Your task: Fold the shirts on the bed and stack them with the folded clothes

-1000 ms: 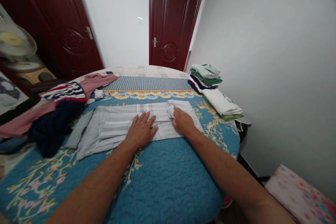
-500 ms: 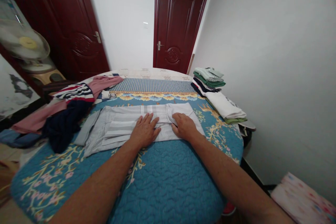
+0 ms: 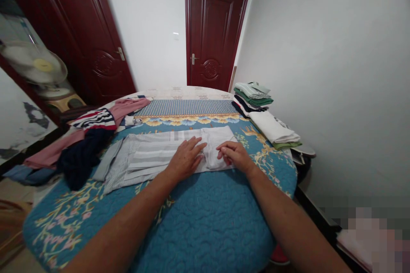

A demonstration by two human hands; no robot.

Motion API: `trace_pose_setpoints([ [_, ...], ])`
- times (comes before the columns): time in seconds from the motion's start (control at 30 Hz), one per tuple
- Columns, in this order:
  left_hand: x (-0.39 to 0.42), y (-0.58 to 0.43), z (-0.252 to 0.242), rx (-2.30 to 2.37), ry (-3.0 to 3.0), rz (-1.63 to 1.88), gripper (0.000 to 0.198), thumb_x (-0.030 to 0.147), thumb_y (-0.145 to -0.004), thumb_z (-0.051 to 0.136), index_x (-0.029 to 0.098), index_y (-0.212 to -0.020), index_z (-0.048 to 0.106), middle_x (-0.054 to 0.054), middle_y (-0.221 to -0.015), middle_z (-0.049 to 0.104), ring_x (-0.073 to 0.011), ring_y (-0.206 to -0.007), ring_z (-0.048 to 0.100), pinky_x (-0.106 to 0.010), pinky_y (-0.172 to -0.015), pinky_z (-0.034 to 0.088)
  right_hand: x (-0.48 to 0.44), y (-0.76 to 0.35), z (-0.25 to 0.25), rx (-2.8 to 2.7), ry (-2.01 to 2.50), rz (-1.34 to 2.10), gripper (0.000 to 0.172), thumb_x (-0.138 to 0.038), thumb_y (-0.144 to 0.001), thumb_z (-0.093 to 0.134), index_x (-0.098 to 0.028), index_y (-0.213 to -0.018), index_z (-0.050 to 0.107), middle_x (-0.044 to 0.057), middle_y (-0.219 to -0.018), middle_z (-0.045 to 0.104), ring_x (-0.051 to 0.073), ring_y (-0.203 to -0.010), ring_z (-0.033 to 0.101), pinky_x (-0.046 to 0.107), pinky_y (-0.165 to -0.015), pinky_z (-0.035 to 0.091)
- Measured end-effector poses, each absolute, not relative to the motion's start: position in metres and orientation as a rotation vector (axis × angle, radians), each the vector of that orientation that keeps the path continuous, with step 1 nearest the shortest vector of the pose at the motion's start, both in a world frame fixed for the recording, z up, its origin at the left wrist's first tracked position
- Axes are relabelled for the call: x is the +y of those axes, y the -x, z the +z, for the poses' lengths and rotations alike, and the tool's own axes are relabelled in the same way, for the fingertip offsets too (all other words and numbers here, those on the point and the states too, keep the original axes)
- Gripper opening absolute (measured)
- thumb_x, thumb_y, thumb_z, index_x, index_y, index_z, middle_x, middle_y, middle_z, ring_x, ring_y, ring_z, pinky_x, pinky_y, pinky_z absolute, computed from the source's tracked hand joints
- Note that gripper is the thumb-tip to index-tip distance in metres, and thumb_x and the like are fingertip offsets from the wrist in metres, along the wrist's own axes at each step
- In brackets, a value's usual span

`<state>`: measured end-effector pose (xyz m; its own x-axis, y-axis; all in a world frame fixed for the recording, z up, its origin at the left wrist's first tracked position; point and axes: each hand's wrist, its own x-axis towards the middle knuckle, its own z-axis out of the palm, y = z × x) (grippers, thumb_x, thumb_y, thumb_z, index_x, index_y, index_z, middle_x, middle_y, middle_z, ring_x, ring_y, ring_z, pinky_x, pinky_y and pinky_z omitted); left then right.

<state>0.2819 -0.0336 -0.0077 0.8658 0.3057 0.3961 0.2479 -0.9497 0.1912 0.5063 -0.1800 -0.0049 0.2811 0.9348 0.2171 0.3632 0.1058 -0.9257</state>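
A grey-and-white striped shirt (image 3: 150,155) lies in a long folded strip across the teal quilted cover (image 3: 208,217). Its collar end is on the right, and a grey part sticks out at the left end. My left hand (image 3: 187,158) rests on the middle of the shirt, fingers spread and flat, with nothing in it. Over the right end of the shirt is my right hand (image 3: 235,155), its fingers curled together. Whether cloth is between those fingertips I cannot make out.
Loose clothes (image 3: 92,132) in pink, navy and stripes lie heaped at the left. Folded clothes in green and grey (image 3: 253,94) are stacked at the back right, with folded white cloth (image 3: 272,128) in front. A fan (image 3: 41,66) stands at the far left.
My left hand has slid slightly right along the shirt. My right hand has moved right and its fingers have curled. The right end of the shirt now lies flatter. The view has tilted up slightly.
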Motion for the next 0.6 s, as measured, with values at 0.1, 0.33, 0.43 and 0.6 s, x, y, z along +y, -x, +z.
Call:
trace_pose_setpoints([
  [0.1,-0.046,-0.299,-0.003,0.313,-2.969,0.495,0.050,0.039,-0.108,0.051,0.032,-0.158,0.055,-0.009,-0.172,0.044,-0.0358,-0.162,0.033,-0.065,-0.129,0.029,-0.177,-0.534,-0.010,-1.145,1.693,0.123,0.040,-0.045,-0.100,0.050,-0.020,-0.117,0.077,0.011,-0.105,0.081,0.022,-0.083,0.073,0.038,-0.082,0.061],
  [0.33,-0.044,-0.302,-0.013,0.261,-2.942,0.301,0.037,0.035,-0.109,0.050,0.030,-0.138,0.072,-0.007,-0.157,0.063,-0.0282,-0.155,0.047,-0.058,-0.130,0.029,-0.172,-0.548,-0.038,-1.456,2.408,-0.098,0.061,-0.042,-0.107,0.047,-0.013,-0.160,0.050,0.020,-0.169,0.044,0.034,-0.157,0.040,0.057,-0.129,0.030],
  [0.43,-0.044,-0.295,-0.013,0.289,-2.911,0.355,0.038,0.039,-0.110,0.047,0.029,-0.137,0.073,-0.008,-0.155,0.064,-0.0284,-0.152,0.050,-0.057,-0.129,0.033,-0.166,-0.541,-0.040,-1.359,2.552,-0.109,0.068,-0.052,-0.109,0.042,-0.011,-0.162,0.046,0.022,-0.170,0.040,0.040,-0.158,0.036,0.066,-0.126,0.028],
  [0.6,-0.051,-0.293,-0.013,0.335,-2.896,0.388,0.044,0.050,-0.107,0.053,0.031,-0.143,0.069,-0.008,-0.157,0.062,-0.0325,-0.152,0.048,-0.059,-0.128,0.035,-0.168,-0.561,-0.029,-1.322,2.496,-0.131,0.049,-0.037,-0.109,0.041,-0.012,-0.144,0.065,0.020,-0.149,0.065,0.031,-0.141,0.058,0.046,-0.120,0.039],
])
